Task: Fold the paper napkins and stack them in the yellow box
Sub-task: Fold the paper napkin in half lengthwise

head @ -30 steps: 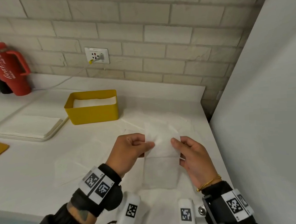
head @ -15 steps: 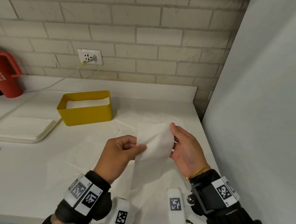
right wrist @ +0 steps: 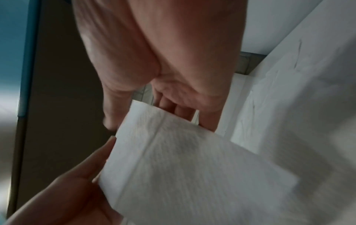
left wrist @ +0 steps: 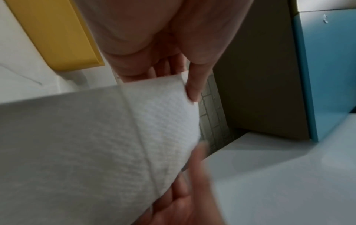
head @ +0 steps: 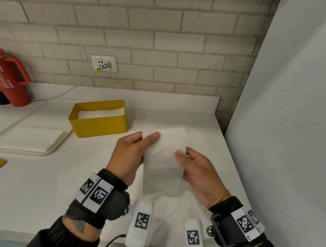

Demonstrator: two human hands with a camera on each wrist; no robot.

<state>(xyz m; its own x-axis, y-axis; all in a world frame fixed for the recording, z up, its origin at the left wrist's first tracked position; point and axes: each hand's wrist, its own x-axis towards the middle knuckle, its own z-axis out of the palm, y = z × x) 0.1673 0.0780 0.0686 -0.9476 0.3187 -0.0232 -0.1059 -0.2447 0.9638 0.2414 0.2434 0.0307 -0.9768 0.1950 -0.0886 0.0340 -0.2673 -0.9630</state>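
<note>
A white paper napkin [head: 162, 166], folded to a narrow strip, hangs upright between both hands above the counter. My left hand [head: 150, 140] pinches its top left corner, thumb on the front. My right hand [head: 182, 157] grips its right edge lower down, thumb blurred on the front, fingers behind. The left wrist view shows the embossed napkin [left wrist: 119, 144] under my thumb [left wrist: 192, 86]. In the right wrist view the napkin [right wrist: 183, 167] lies against my right fingers [right wrist: 181, 109]. The yellow box [head: 99, 125] stands behind and to the left, with folded napkins [head: 101, 113] inside.
Unfolded napkins lie flat on the white counter [head: 40, 192], one beyond my hands [head: 194, 135] and one at the front left [head: 68, 184]. A tray of napkins [head: 29, 141] sits left. A red tumbler [head: 7, 77] stands far left. A white panel [head: 287, 119] walls the right.
The napkin has been raised and straightened to hang upright. My left hand moved up to its top corner, and my right thumb came round onto the front of its right edge.
</note>
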